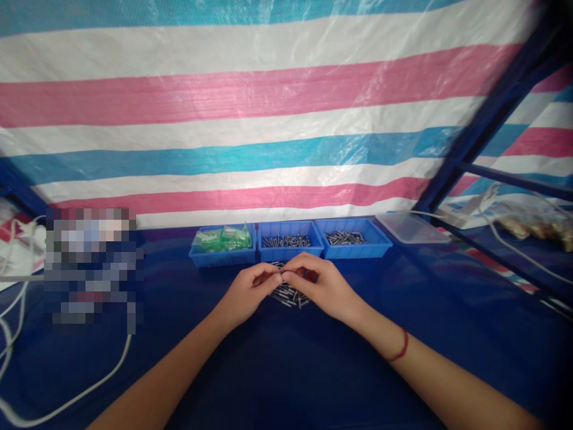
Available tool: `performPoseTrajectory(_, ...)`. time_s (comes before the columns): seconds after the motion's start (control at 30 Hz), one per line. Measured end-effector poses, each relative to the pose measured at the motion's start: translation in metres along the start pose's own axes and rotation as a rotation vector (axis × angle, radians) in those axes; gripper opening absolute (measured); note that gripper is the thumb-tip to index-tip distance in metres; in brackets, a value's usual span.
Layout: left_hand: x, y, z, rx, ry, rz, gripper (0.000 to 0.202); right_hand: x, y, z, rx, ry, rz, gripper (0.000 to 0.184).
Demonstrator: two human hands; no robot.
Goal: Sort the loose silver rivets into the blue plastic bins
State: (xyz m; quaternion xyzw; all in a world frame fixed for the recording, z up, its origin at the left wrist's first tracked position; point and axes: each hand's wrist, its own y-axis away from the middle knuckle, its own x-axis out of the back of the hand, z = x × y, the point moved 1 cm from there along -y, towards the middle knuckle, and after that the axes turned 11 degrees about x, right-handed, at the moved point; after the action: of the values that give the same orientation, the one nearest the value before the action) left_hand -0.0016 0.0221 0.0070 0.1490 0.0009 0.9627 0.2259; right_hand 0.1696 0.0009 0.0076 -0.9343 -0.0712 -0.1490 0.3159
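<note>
My left hand [250,291] and my right hand [320,285] meet at the fingertips, both closed in a pinch. Whatever is between the fingers is too small to make out. Directly beneath them, a loose pile of thin metal fasteners [286,294], like screws or nails, lies on the blue tabletop [286,364], partly hidden by the hands. Just beyond stands a blue bin [290,246] with similar fasteners. Another blue bin [353,254] to its right holds shorter-looking ones. Green plastic packets [224,239] fill the left blue bin [221,258].
A clear plastic lid [412,229] lies right of the bins. White cables [96,382] curl over the table's left side, near a blurred-out area. Behind hangs a striped sheet [250,107]. A dark blue metal frame [487,113] rises at the right.
</note>
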Motion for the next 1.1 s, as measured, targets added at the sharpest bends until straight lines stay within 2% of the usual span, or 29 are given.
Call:
performPoseTrajectory(0.17, 0.000, 0.000, 0.001, -0.010, -0.006, -0.023, 0.020, 0.000, 0.000, 0.000, 0.022, -0.040, 0.003, 0.013)
performPoseTrajectory(0.37, 0.000, 0.002, -0.004, 0.006, -0.062, -0.112, 0.025, 0.002, -0.001, -0.004, 0.040, -0.055, 0.001, 0.010)
performPoseTrajectory(0.47, 0.001, 0.002, -0.006, 0.001, -0.082, -0.111, 0.025, 0.002, -0.001, -0.004, 0.034, -0.055, 0.012, 0.009)
performPoseTrajectory(0.73, 0.000, 0.002, -0.003, -0.021, -0.109, -0.037, 0.021, 0.002, 0.000, -0.003, 0.021, -0.017, 0.010, 0.010)
performPoseTrajectory(0.93, 0.001, 0.002, 0.000, 0.000, -0.063, 0.134, 0.023, 0.007, -0.003, 0.003, -0.016, 0.011, 0.041, 0.017)
performPoseTrajectory(1.1, 0.003, 0.002, 0.003, -0.034, -0.031, 0.215, 0.021, 0.007, -0.003, 0.009, -0.045, -0.007, 0.041, 0.018)
